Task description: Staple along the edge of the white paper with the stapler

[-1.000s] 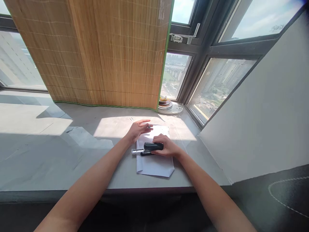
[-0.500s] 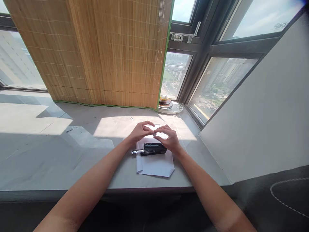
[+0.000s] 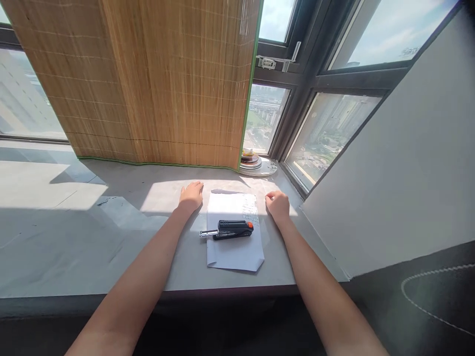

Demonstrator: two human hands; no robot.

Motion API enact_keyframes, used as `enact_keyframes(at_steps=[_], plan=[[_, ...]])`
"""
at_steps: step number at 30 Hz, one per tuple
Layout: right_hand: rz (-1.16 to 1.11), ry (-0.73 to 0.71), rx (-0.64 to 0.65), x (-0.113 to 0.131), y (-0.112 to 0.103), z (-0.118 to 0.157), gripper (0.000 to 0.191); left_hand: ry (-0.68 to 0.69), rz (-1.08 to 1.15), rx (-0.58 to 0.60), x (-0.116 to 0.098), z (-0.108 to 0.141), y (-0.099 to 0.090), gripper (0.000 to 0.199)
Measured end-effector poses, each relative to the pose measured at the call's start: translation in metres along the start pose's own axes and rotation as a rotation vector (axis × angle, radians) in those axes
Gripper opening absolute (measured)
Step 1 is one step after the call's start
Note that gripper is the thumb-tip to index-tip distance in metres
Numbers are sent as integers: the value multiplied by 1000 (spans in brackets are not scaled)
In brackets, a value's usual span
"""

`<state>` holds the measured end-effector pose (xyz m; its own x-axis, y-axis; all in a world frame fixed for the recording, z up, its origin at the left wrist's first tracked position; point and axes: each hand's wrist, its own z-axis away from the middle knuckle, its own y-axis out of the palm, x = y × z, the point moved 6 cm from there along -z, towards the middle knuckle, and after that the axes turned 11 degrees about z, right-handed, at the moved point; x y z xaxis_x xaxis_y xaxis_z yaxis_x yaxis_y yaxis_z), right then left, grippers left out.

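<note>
White paper (image 3: 233,252) with small writing at its upper right lies on the pale sill. Across it rests a black tool (image 3: 233,229) with an orange spot at its right end and a metal rod sticking out to the left. My left hand (image 3: 191,196) is on the sill left of the paper's top, palm down, fingers stretched forward and nothing visible in it. To the right of the paper is my right hand (image 3: 278,203), its fingers curled in; whatever they hold, if anything, is hidden.
A stack of plates (image 3: 256,165) stands in the back corner by the windows. A bamboo blind (image 3: 159,89) hangs behind the sill. A white wall (image 3: 401,163) slopes along the right side.
My hands have parted from above the paper, the left moving left and the right moving right. The paper and the whole black tool now show.
</note>
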<state>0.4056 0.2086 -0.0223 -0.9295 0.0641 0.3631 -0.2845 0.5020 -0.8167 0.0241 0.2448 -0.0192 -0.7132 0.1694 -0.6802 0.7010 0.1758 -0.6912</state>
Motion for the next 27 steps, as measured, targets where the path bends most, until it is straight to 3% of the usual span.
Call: enact_keyframes(at_steps=[4, 7, 10, 12, 16, 21, 27], plan=[[61, -124, -75, 13, 15, -5, 27, 13, -72, -29, -2, 1, -5, 27], [92, -122, -32, 14, 22, -9, 31, -3, -78, -69, -2, 3, -11, 20], [61, -117, -51, 11, 18, -9, 49, 0, -41, -106, -5, 6, -15, 13], [14, -129, -88, 10, 12, -7, 54, 9, 18, -140, -9, 7, -17, 14], [-56, -184, -83, 11, 11, -6, 37, 32, 341, -188, -20, 12, -17, 18], [-82, -246, 8, 21, 19, -7, 31, 28, 658, -182, -30, 20, -11, 11], [122, -289, 319, 41, 33, -2, 52, 76, 575, -204, -35, 21, -7, 22]])
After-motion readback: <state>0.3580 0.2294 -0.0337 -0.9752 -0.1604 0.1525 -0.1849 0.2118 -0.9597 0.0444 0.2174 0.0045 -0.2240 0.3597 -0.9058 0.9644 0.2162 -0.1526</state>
